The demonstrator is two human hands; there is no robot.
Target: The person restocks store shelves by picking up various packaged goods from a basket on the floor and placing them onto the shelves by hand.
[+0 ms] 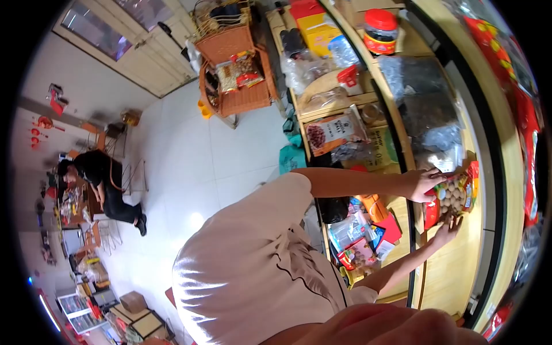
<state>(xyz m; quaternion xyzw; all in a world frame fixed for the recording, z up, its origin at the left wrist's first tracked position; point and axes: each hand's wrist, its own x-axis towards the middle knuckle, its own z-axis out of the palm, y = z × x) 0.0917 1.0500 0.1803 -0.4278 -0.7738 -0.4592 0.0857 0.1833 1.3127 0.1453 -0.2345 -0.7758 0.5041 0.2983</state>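
A red-and-yellow plastic bag (455, 194), with a clear window showing round tan balls, lies in the shelf compartment at the right. My left hand (424, 185) holds the bag's upper left edge, its fingers bent over the wrapper. At the lower edge, my right hand (447, 231) grips the same bag with curled fingers; the fingertips are partly hidden. Just above the bag lie several clear and dark plastic packages (434, 118). Bare yellowish board (451, 267) of the shelf shows below my right hand.
A red-lidded jar (380, 31) stands higher on the shelf. Lower compartments hold a cocoa ball bag (336, 133) and mixed packets (356, 253). A wicker chair (244, 100) bearing snack bags stands on the tiled floor. Another person (106, 181) in dark clothes is across the room.
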